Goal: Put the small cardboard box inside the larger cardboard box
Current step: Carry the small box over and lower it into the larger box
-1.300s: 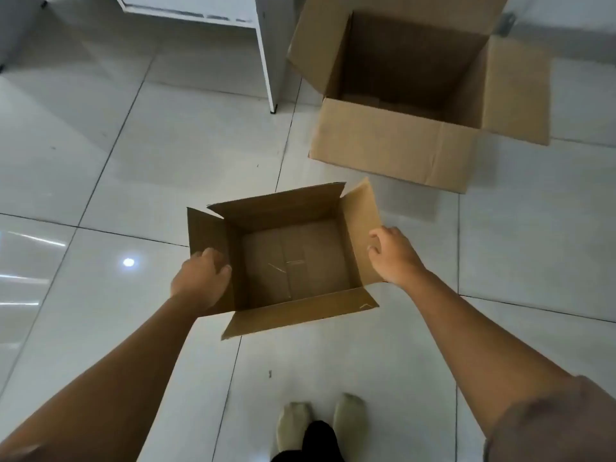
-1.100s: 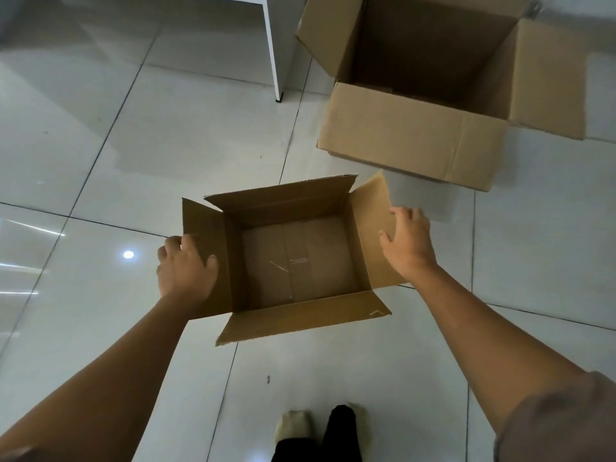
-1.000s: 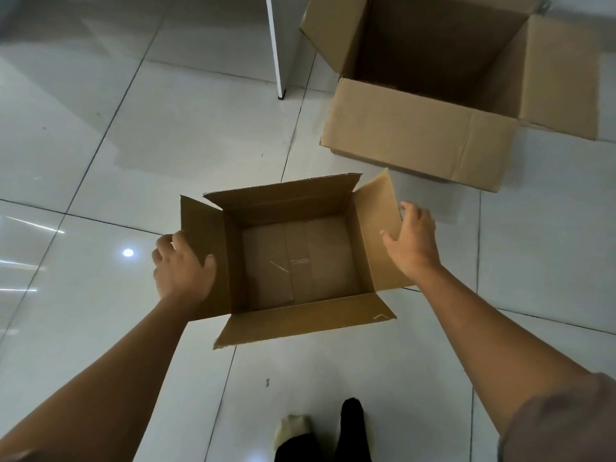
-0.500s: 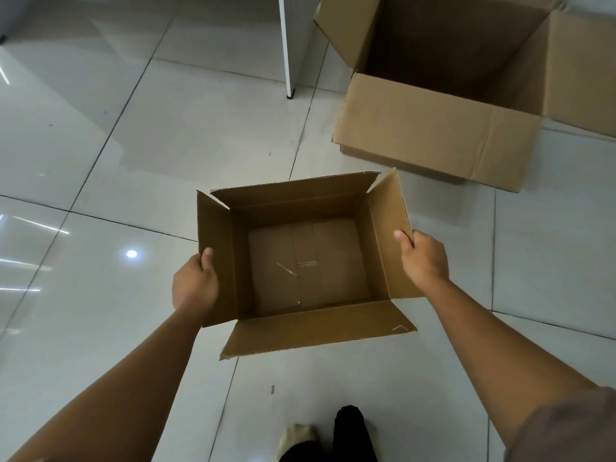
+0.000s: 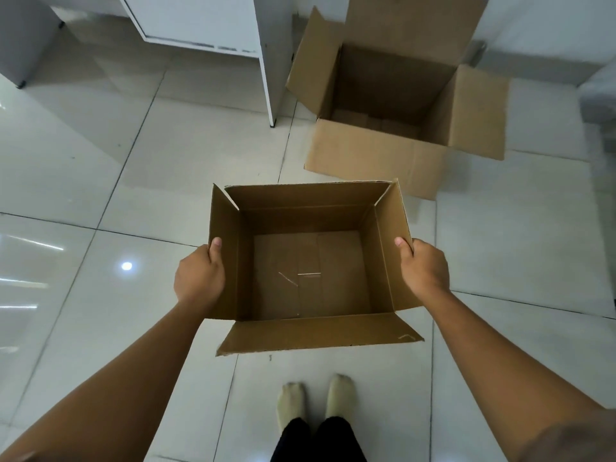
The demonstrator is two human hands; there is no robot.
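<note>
Small cardboard box up off the floor, open side up, nothing inside. Left hand closed on the left flap, thumb over the top edge. Right hand closed on the right flap the same way. Larger cardboard box on the floor ahead and to the right, well apart, open too, flaps standing up or folded out. Looks empty, though hard to tell down in the dark bottom. Feet in socks right under the small one. Gripped only by thin flaps, so flaps could bend or tear and let the box tip or drop. Front flap hanging out flat toward the body, likely to catch on the big box's near wall on the way in. Big box's own tall flaps could get knocked inward and block the hole. White cabinet leg just beside the big box, easy to bump on a wide swing. Shiny tiles and socks: a slip while stepping forward also possible.
</note>
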